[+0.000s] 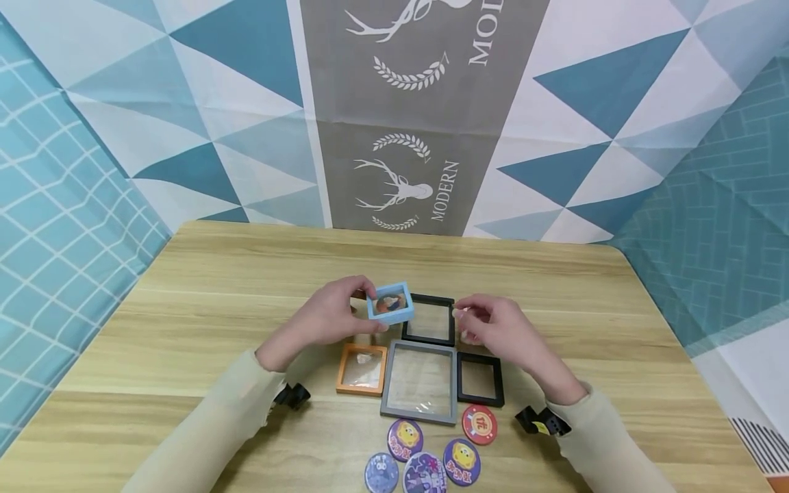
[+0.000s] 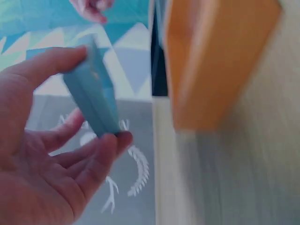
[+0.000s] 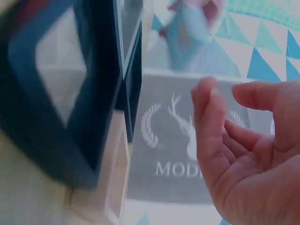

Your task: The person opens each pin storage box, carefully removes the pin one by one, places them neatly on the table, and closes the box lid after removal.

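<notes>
My left hand (image 1: 335, 311) pinches a small light blue frame (image 1: 399, 315) between thumb and fingers, above the table. Something round and multicoloured shows inside its clear window. In the left wrist view, the blue frame (image 2: 93, 93) is seen edge-on between the fingertips. My right hand (image 1: 502, 325) hovers by the right side of a black frame (image 1: 428, 341), its fingers loosely bent. Nothing sits between its thumb and fingers in the right wrist view. A pale pinkish frame (image 3: 110, 187) stands beyond the near black frame (image 3: 89, 154) there; the right hand mostly hides it in the head view.
An orange frame (image 1: 359, 392), a large grey frame (image 1: 419, 418) and a smaller black frame (image 1: 481, 399) lie in a row. Nearer are a red round badge (image 1: 479, 424) and several purple and blue badges (image 1: 425, 474). A patterned cloth (image 1: 394, 96) hangs behind the table.
</notes>
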Available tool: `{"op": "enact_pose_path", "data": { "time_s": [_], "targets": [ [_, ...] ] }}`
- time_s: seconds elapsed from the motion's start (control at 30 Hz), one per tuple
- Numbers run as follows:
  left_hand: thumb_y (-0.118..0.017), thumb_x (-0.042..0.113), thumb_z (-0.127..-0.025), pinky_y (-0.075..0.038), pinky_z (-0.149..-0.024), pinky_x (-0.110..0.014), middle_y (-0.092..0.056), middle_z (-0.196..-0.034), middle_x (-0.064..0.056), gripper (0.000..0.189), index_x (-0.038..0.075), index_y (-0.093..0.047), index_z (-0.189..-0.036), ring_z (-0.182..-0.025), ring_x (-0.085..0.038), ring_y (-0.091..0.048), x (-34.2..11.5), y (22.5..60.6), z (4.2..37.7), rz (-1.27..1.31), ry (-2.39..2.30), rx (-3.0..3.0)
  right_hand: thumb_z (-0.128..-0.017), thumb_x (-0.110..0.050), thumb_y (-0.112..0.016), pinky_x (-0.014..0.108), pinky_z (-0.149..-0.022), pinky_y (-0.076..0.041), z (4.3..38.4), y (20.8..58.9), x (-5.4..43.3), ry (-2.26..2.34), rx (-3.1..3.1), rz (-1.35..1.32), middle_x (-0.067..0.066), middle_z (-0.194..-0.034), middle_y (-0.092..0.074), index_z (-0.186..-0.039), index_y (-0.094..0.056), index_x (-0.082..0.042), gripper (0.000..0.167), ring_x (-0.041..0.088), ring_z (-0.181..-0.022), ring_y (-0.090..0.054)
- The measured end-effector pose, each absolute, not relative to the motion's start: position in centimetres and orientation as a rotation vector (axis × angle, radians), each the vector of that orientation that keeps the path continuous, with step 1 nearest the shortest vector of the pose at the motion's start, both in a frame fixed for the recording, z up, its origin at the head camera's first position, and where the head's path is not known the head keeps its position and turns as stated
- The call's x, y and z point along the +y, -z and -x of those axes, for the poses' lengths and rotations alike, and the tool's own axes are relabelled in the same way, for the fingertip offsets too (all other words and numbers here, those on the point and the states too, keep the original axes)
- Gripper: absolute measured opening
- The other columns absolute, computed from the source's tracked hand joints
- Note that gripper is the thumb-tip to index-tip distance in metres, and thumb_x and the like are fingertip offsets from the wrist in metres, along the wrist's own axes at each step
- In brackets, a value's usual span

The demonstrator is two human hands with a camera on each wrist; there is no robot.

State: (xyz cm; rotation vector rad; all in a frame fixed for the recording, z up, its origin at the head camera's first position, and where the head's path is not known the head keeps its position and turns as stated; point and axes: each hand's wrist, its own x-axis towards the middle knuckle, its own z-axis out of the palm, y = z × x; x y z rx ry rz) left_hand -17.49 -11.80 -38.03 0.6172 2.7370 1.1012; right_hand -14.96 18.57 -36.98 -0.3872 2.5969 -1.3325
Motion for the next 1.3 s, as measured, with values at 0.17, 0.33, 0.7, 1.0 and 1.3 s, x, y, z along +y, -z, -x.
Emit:
{"op": "enact_pose_path", "data": {
  "time_s": [0.17,0.33,0.7,1.0,1.3],
  "targets": [
    [-0.087,0.032,-0.076,-0.055,-0.078,-0.030,-0.065,-0.111,0.000,0.048,0.015,-0.060,-0.111,-0.101,-0.016,-0.061,-10.7,37.1,16.5,-0.660,-1.381,2.616,-0.097,-0.019,-0.067,0.032,-0.070,-0.058,13.7,37.2,17.0,1.493,2.529,0.541,0.015,-0.130,-0.057,-0.148,-0.042,0.000,0.060,0.018,-0.083,-0.068],
    [-0.087,0.029,-0.076,-0.054,-0.081,-0.035,-0.064,-0.109,0.004,0.052,0.012,-0.060,-0.117,-0.104,-0.017,-0.060,-9.8,36.1,15.1,-0.738,-1.473,2.591,-0.094,-0.020,-0.072,0.027,-0.077,-0.057,12.6,37.4,15.5,1.645,2.457,0.612,0.017,-0.144,-0.041,-0.155,-0.026,-0.001,0.079,0.018,-0.095,-0.066],
    [-0.091,0.026,-0.071,-0.054,-0.078,-0.043,-0.065,-0.106,0.006,0.057,0.011,-0.061,-0.118,-0.099,-0.014,-0.059,-9.0,35.7,14.0,-0.786,-1.458,2.664,-0.089,-0.016,-0.077,0.028,-0.072,-0.058,11.8,38.2,14.6,1.799,2.475,0.596,0.016,-0.121,-0.056,-0.149,-0.040,0.001,0.073,0.021,-0.090,-0.066],
    [-0.094,0.024,-0.068,-0.054,-0.073,-0.033,-0.065,-0.108,0.002,0.063,0.009,-0.061,-0.119,-0.089,-0.024,-0.060,-8.8,35.6,13.9,-0.744,-1.433,2.658,-0.085,-0.013,-0.080,0.023,-0.063,-0.053,11.8,38.8,14.7,1.834,2.489,0.583,0.013,-0.119,-0.058,-0.146,-0.046,0.000,0.071,0.018,-0.079,-0.060],
    [-0.093,0.024,-0.069,-0.055,-0.078,-0.033,-0.065,-0.110,0.002,0.063,0.008,-0.060,-0.119,-0.099,-0.024,-0.061,-8.7,35.8,13.9,-0.798,-1.448,2.638,-0.084,-0.006,-0.079,0.019,-0.066,-0.052,11.8,39.2,14.5,1.949,2.452,0.609,0.014,-0.125,-0.058,-0.145,-0.045,0.003,0.070,0.017,-0.085,-0.060]
  ]
}}
